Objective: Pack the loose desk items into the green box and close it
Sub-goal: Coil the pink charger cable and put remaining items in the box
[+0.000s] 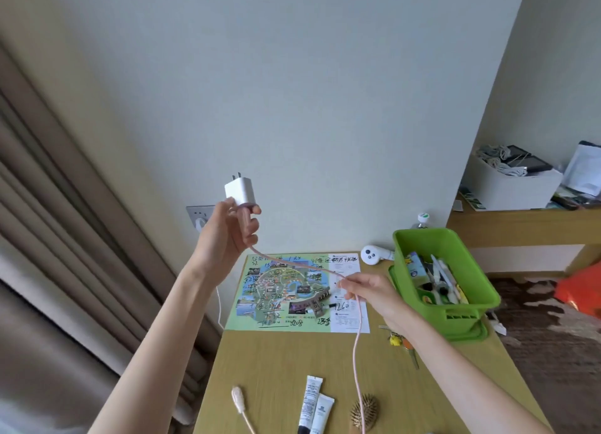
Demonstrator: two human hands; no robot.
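My left hand (227,230) is raised in front of the wall and grips a white charger plug (240,190) where its pink cable (357,345) starts. The cable runs down to the right through the pinched fingers of my right hand (370,292), then hangs to the desk's front edge. The green box (468,316) stands open at the desk's right side, holding several small items, with its lid under it. Loose on the desk lie two tubes (314,404), a hairbrush (366,412), a cotton-tipped stick (240,407), keys (403,344) and a hair clip (314,303).
A colourful map sheet (276,290) covers the desk's back half. A white handheld device (374,254) lies behind the box. A wall socket (199,217) is behind my left hand, curtains hang at the left, and a shelf with a white bin (514,186) stands at the right.
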